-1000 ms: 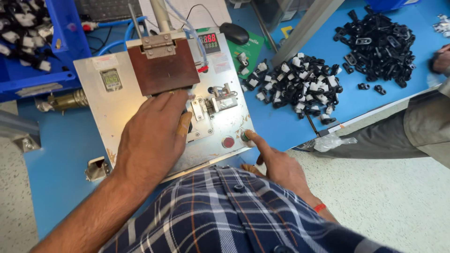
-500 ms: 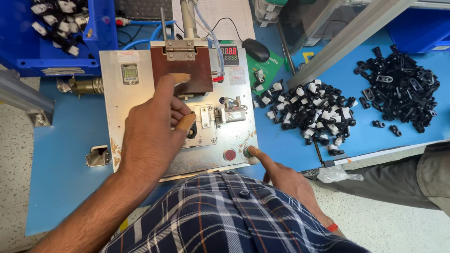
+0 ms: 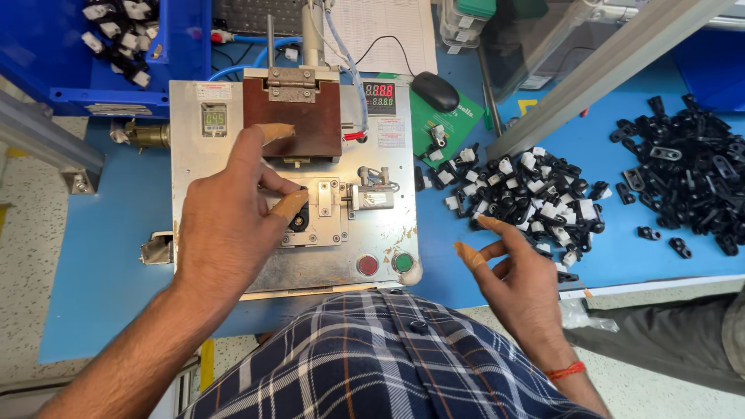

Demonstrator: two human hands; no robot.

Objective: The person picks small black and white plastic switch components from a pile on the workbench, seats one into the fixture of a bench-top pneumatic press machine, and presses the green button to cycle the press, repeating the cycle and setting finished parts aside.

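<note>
My left hand (image 3: 233,225) rests over a metal fixture plate (image 3: 388,233) on the blue table. Its fingertips, wrapped in tan tape, touch a small black part (image 3: 300,219) seated in the fixture's middle block. A brown hinged press block (image 3: 299,116) stands just beyond the fingers. My right hand (image 3: 520,279) hovers open to the right of the plate, near a pile of small black and white plastic parts (image 3: 535,198). It holds nothing. A red button (image 3: 367,264) and a green button (image 3: 402,262) sit at the plate's near edge.
A second heap of black parts (image 3: 691,178) lies at the far right. A blue bin (image 3: 116,46) with parts stands at the back left. A digital readout (image 3: 379,95), a black mouse (image 3: 434,91), a slanted metal bar (image 3: 613,70) and another person's leg (image 3: 675,341) are nearby.
My right hand has left the green button and moved right toward the parts pile, fingers spread. My left hand stays on the fixture, fingers now at the black part.
</note>
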